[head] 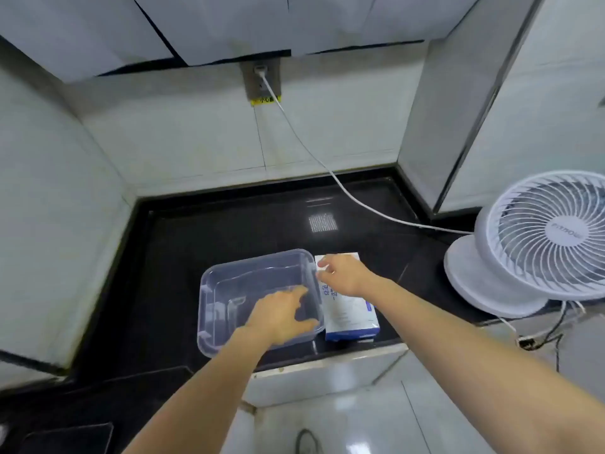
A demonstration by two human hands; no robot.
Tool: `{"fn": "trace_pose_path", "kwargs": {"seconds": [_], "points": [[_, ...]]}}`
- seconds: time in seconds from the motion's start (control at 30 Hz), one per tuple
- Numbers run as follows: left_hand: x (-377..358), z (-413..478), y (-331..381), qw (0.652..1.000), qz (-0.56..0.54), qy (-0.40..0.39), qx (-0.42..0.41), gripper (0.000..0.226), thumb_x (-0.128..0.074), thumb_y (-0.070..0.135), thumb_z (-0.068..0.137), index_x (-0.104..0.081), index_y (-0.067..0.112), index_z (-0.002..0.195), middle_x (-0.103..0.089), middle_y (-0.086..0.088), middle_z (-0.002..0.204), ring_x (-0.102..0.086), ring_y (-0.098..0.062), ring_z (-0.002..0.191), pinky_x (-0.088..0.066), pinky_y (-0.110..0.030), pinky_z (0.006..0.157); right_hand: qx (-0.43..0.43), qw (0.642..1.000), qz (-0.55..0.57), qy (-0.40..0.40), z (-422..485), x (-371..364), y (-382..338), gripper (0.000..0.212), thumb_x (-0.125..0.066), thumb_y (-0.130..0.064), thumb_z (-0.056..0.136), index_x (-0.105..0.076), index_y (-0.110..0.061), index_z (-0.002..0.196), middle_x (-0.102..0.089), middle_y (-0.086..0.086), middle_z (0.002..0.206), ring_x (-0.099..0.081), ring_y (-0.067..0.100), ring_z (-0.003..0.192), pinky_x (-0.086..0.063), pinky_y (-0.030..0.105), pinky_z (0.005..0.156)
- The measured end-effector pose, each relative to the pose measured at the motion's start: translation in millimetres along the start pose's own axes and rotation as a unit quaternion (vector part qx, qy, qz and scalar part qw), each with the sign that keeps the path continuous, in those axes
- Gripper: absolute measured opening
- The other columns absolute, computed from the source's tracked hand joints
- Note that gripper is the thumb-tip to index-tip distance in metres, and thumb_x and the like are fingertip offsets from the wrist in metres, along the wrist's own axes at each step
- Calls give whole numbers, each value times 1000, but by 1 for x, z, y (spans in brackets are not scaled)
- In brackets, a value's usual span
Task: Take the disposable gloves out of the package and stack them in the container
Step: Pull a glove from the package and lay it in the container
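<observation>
A single head-worn wide-angle camera looks forward and steeply down, close over the black countertop, with the clear container near centre. It faces the tiled wall at 12 o'clock. A fan meets the 3 o'clock edge, and the floor shows at 6 o'clock.

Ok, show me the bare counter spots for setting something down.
Bare countertop lies behind the clear container up to the back wall, and left of it toward the side wall. Crowded on the right: the glove box sits beside the container, then the fan and its cable.
</observation>
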State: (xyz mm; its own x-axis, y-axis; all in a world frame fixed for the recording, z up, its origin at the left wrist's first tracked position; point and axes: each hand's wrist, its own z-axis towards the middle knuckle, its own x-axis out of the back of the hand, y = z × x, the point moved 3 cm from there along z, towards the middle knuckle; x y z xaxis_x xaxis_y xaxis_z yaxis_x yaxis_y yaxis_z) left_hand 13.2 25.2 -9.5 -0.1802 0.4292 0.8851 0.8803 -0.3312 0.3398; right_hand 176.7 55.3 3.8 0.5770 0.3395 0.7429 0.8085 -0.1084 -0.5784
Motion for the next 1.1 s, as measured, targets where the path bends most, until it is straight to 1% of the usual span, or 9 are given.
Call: {"fn": "trace_pose_path", "kwargs": {"seconds": [0.17, 0.33, 0.5, 0.6, 0.67, 0.8, 0.87, 1.0, 1.1], "points": [[-12, 11, -15, 995, -58, -65, -58, 51, -57, 52, 90, -47, 35, 137, -65, 11, 120, -63, -10, 100, -52, -27, 93, -11, 996, 85, 17, 28, -27, -1, 38, -55, -26, 97, -42, -14, 131, -66, 11, 106, -62, 27, 95, -50, 39, 83], [-14, 9, -29, 989, 10, -71, -126, 41, -56, 43, 88, -56, 36, 129, -69, 14, 107, -63, -7, 90, -52, -28, 85, 0, 990, 128, 66, 42, -40, 1, 42, -57, -9, 91, -39, -19, 128, -68, 13, 89, -66, 26, 75, -57, 47, 73], [-6, 12, -44, 987, 34, -84, -131, 23, -51, 44, 85, -65, 32, 98, -67, 13, 92, -59, -6, 79, -52, -30, 74, -25, 967, 252, 17, 50, -35, 12, 27, -55, -21, 98, -47, -21, 123, -66, 17, 93, -63, 18, 63, -54, 29, 55], [6, 10, -44, 995, 18, -26, -95, 36, -47, 55, 91, -61, 35, 118, -65, 17, 108, -61, -3, 91, -49, -21, 81, -71, 982, 163, 62, 52, -24, 34, 13, -51, -24, 99, -59, -17, 106, -69, 12, 87, -65, 24, 70, -56, 37, 69], [21, 15, -32, 996, 2, 46, -76, 34, -47, 45, 97, -56, 31, 126, -62, 13, 116, -62, -7, 96, -48, -19, 85, -94, 991, 54, 77, 49, -16, 48, 12, -50, -20, 96, -62, -19, 99, -68, 3, 83, -66, 26, 81, -53, 34, 74], [31, 37, 10, 989, -42, 127, -66, 30, -51, 30, 96, -53, 28, 126, -60, 8, 114, -61, -12, 95, -53, -29, 84, -118, 990, -73, 32, 39, -24, 64, 24, -51, -17, 93, -65, -18, 113, -58, 3, 108, -63, 26, 96, -51, 31, 78], [21, 51, 33, 990, -39, 118, -72, 32, -52, 27, 94, -54, 24, 126, -56, 5, 117, -57, -16, 100, -49, -32, 83, -93, 989, -108, 27, 34, -34, 68, 27, -52, -17, 92, -62, -18, 117, -44, 0, 105, -56, 21, 91, -48, 31, 73], [-4, 71, 54, 988, 136, 62, -49, 43, -54, 31, 92, -50, 18, 132, -48, -4, 137, -36, -24, 128, -27, -37, 107, -58, 987, -145, 44, 27, -43, 75, 27, -53, -17, 93, -64, -16, 118, -40, -1, 102, -51, 19, 91, -36, 28, 65], [-10, 67, 46, 983, 159, 84, 26, 66, -58, 40, 90, -31, 19, 146, -10, -12, 159, -3, -32, 147, -14, -50, 113, -57, 988, -140, 33, 22, -43, 82, 31, -57, -19, 88, -62, -23, 118, -48, 0, 110, -55, 20, 101, -49, 31, 71]]}}
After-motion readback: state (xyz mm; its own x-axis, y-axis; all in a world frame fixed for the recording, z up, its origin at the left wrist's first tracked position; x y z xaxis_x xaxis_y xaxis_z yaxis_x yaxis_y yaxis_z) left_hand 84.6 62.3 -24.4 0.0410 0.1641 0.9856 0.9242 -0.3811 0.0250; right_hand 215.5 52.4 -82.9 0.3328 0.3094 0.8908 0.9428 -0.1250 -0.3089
